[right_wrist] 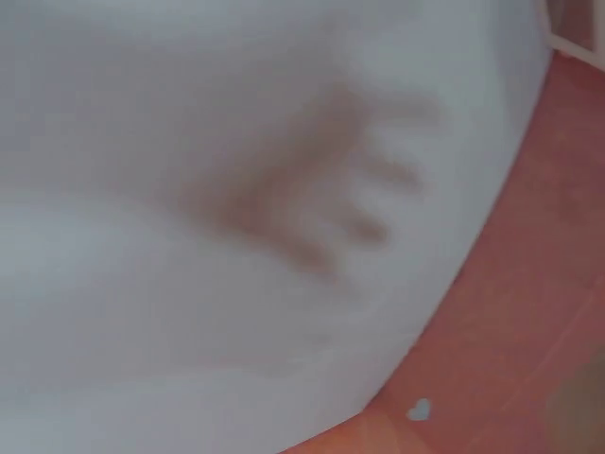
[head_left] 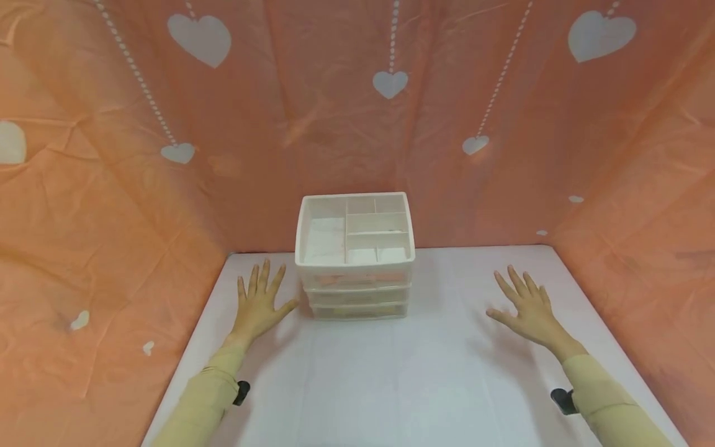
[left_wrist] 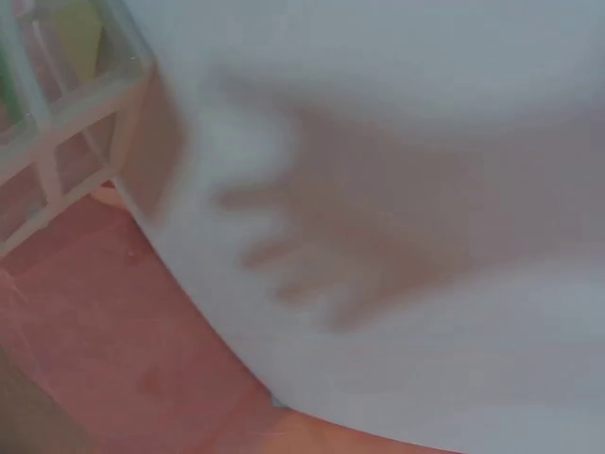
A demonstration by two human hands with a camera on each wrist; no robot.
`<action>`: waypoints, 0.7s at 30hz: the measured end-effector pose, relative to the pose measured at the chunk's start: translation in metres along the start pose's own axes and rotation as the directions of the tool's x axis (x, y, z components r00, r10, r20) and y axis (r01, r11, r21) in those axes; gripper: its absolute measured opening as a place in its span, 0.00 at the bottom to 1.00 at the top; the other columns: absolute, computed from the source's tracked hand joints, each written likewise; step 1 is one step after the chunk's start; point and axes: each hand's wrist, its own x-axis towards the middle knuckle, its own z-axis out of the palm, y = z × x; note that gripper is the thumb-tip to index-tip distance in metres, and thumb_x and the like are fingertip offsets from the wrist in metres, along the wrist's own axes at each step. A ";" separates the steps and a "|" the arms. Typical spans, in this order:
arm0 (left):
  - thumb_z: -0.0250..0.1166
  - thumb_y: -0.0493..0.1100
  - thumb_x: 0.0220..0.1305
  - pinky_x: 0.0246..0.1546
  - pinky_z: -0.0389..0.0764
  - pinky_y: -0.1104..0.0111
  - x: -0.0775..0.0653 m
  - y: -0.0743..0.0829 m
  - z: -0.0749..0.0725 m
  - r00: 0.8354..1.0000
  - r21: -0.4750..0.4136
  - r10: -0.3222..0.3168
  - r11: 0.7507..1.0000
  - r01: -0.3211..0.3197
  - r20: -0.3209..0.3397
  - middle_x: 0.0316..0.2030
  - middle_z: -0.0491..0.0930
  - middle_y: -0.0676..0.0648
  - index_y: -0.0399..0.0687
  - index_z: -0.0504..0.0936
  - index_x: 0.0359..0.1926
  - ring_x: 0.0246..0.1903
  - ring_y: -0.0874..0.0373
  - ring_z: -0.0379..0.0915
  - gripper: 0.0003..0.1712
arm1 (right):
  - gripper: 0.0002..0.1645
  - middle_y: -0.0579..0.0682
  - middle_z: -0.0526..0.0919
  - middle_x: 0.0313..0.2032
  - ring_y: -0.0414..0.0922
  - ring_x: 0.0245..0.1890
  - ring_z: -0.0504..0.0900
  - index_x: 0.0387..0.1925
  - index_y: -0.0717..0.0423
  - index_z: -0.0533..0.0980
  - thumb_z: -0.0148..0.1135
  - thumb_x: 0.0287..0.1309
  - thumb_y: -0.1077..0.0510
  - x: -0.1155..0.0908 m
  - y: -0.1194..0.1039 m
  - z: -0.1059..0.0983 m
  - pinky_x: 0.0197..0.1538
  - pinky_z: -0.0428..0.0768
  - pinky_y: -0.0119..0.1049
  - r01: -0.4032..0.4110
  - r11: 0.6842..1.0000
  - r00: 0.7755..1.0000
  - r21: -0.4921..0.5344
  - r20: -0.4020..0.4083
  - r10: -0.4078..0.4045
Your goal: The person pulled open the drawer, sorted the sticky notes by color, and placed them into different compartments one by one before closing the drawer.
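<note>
A white plastic drawer organizer (head_left: 354, 273) stands at the back of the table, left of its middle. Its open top is split into several compartments, and the see-through drawers below hold things too blurred to name. Just left of it my left hand (head_left: 258, 311) is held above the table with fingers spread, nothing in it. My right hand (head_left: 527, 313) hovers farther off, to the right of the organizer, also spread and holding nothing. In the left wrist view a corner of the organizer (left_wrist: 71, 151) shows beside the hand's shadow. The right wrist view shows a hand's shadow on the table.
The white tabletop (head_left: 391, 385) reaches back to an orange cloth backdrop (head_left: 346, 136) with pale hearts, which also hangs along both sides. A dark device (head_left: 242, 393) sits under the left sleeve, and another (head_left: 564, 401) under the right sleeve.
</note>
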 end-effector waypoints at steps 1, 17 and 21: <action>0.57 0.69 0.55 0.64 0.27 0.38 0.000 -0.001 0.002 1.000 0.024 -0.001 1.000 0.000 0.007 0.73 0.37 0.38 0.57 0.47 0.73 0.72 0.37 0.25 0.51 | 0.54 0.61 0.37 0.73 0.67 0.70 0.30 0.73 0.39 0.40 0.57 0.54 0.34 -0.001 0.003 0.002 0.61 0.29 0.72 -0.021 0.999 1.000 -0.027 0.021 0.022; 0.54 0.80 0.46 0.60 0.23 0.34 -0.011 -0.008 0.023 0.990 0.079 -0.070 0.995 0.060 0.123 0.73 0.27 0.45 0.66 0.44 0.73 0.70 0.35 0.18 0.58 | 0.63 0.62 0.31 0.72 0.71 0.68 0.27 0.73 0.39 0.39 0.56 0.44 0.22 -0.015 0.015 0.019 0.58 0.24 0.73 -0.088 0.981 0.993 -0.173 0.062 0.100; 0.54 0.79 0.46 0.60 0.23 0.34 -0.011 -0.006 0.025 0.990 0.079 -0.067 0.995 0.058 0.126 0.74 0.29 0.43 0.65 0.45 0.73 0.70 0.34 0.19 0.57 | 0.63 0.63 0.34 0.72 0.72 0.68 0.30 0.73 0.39 0.40 0.56 0.43 0.22 -0.017 0.014 0.020 0.59 0.26 0.73 -0.082 0.980 0.994 -0.183 0.053 0.093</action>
